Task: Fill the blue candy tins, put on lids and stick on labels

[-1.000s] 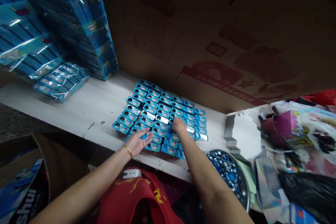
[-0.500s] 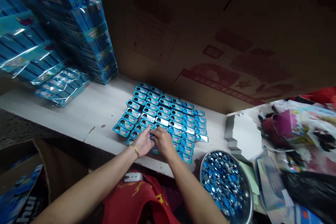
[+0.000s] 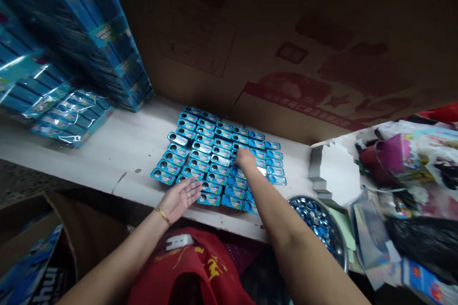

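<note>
Cardboard carton [image 3: 268,33] looming over crowded blue cases [image 3: 211,187], where one knock could be spoiling the rows

The carton is standing upright close behind the far row; if it were leaning forward, it would probably be shoving cases out of line. The white bench [image 3: 96,157] is bearing the block close to its front edge, so a dragging forearm could be tipping the nearest cases off. Glossy, film-wrapped packs [image 3: 118,66] are rising at the left, well apart from the hands; their slick wrapping could be letting the stack slide if bumped.

A metal bowl [image 3: 345,257] is sitting at the right, partly hidden by the right forearm; an elbow catching its rim could be spilling the contents.

The left hand [image 3: 181,199] is lying palm up by the front left cases, fingers loosely spread, with nothing visible in it; its fingertips could be nudging a case askew. The right hand [image 3: 244,158] is curling its fingers down together amid the block; whether it is pinching anything, I cannot tell. Pressing off-centre there could be tilting a case against its neighbours.

Smallest, the loose discs [image 3: 315,219] are heaping in the bowl, and a fumbled one could be rolling away.
</note>
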`<act>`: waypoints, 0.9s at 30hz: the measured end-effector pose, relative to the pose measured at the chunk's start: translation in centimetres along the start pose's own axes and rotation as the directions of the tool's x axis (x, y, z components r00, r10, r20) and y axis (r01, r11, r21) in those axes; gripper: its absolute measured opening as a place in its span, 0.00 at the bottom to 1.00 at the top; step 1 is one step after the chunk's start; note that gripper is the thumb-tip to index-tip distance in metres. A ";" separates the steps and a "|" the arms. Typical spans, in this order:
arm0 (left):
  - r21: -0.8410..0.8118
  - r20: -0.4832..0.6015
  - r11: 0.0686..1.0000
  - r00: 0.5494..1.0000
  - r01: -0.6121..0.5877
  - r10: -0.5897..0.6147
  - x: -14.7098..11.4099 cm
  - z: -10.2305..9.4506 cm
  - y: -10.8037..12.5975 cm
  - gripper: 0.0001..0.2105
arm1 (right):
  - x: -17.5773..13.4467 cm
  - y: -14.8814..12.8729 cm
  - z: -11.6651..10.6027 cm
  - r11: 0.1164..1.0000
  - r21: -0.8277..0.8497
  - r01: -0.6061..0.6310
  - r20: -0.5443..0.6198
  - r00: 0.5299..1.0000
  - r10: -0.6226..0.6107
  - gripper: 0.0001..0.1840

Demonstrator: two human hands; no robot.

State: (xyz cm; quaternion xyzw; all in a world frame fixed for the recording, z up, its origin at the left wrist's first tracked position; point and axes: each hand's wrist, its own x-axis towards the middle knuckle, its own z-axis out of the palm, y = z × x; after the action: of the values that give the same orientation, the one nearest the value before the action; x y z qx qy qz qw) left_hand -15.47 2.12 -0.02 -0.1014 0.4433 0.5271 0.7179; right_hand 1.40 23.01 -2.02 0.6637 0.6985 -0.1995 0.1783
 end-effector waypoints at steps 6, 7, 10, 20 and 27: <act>0.045 -0.023 0.999 0.999 0.024 -0.023 -0.5 0.5 -0.1 0.10 | -1.1 -0.7 -0.5 0.999 0.046 0.015 -0.029 0.999 -0.014 0.23; 0.062 -0.018 0.997 0.999 0.035 -0.034 -0.6 0.7 0.0 0.10 | -2.2 0.1 -0.5 0.998 0.065 0.027 -0.059 0.998 -0.023 0.23; 0.125 0.009 0.991 0.999 0.045 -0.046 -0.6 1.0 0.6 0.10 | -7.0 5.9 1.0 0.981 0.183 0.070 -0.283 0.959 -0.016 0.19; 0.329 0.015 0.937 0.992 0.115 -0.127 0.7 3.5 -3.8 0.09 | -17.5 23.7 13.4 0.647 0.409 -0.644 -0.148 0.653 0.743 0.41; 0.381 0.043 0.914 0.985 0.137 -0.165 1.0 8.0 -9.3 0.09 | -17.0 26.3 14.0 0.675 0.620 -0.400 -0.250 0.714 0.654 0.17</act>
State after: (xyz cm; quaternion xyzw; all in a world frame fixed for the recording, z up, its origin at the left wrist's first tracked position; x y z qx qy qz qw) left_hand -3.35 3.76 0.94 0.0242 0.4999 0.3787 0.7785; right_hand 28.38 2.33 -6.37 0.8902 0.4078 -0.1589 -0.1262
